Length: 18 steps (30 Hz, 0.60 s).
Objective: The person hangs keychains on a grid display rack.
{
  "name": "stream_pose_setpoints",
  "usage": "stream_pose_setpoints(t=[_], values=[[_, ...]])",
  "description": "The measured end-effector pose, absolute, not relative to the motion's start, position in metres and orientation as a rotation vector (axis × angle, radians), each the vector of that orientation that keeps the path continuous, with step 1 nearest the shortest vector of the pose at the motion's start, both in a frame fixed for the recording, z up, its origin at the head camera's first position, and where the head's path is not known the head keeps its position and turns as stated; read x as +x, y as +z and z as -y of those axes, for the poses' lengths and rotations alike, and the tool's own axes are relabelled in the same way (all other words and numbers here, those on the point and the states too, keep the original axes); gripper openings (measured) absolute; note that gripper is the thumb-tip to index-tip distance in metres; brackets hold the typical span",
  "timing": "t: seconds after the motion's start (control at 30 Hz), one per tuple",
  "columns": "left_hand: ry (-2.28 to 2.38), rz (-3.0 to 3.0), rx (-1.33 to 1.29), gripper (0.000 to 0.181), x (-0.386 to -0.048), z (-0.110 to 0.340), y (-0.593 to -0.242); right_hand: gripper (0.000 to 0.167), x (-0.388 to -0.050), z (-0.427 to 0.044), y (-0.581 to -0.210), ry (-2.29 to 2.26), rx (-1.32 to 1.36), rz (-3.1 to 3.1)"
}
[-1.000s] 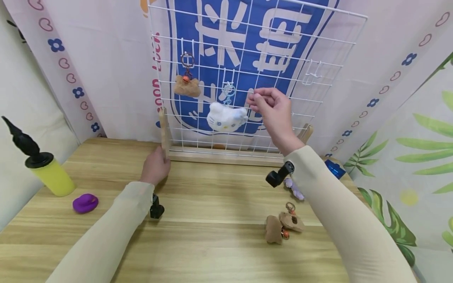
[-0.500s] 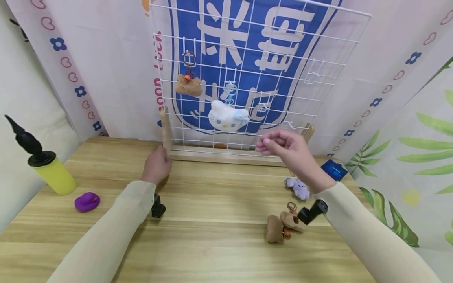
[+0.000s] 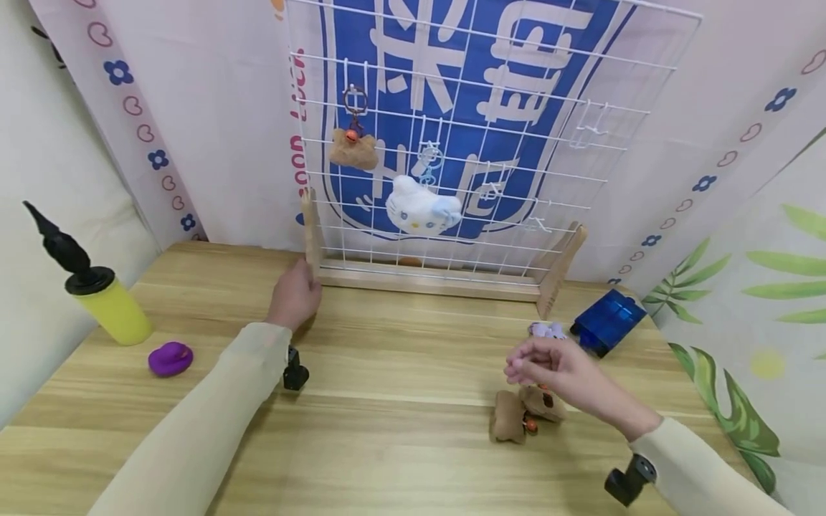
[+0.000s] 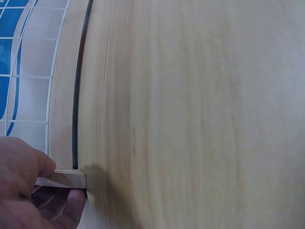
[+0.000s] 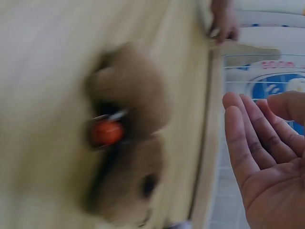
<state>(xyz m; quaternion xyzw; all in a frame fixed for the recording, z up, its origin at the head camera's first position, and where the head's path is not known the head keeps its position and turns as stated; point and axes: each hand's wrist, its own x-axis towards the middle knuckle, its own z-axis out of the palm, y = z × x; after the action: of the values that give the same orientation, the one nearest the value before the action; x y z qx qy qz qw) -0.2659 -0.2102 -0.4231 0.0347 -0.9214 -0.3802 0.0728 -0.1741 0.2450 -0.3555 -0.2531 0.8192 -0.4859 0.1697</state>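
My left hand grips the left wooden foot of a wire grid rack, thumb on one side and fingers on the other. With fingers loosely bent and nothing held, my right hand hovers by two brown plush keychains on the table, partly covering one. Blurred in the right wrist view, they show an orange bell. A lilac plush lies behind that hand, partly hidden. From hooks on the grid hang a brown plush keychain and a white cat-head plush keychain.
Bare white hooks sit on the right part of the grid. A blue translucent box stands at the back right of the table. To the left are a yellow hand pump with a black nozzle and a purple rubber duck.
My right hand has come down from the grid, moving right and towards me, to the plush keychains on the table. The left hand keeps its grip on the rack's foot.
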Motion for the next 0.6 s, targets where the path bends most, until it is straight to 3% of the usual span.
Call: stream_pose_setpoints(t=[0.6], values=[[-1.147, 2.767, 0.117, 0.044, -0.268, 0.210, -0.426, 0.004, -0.141, -0.274, -0.391, -0.840, -0.724, -2.619]])
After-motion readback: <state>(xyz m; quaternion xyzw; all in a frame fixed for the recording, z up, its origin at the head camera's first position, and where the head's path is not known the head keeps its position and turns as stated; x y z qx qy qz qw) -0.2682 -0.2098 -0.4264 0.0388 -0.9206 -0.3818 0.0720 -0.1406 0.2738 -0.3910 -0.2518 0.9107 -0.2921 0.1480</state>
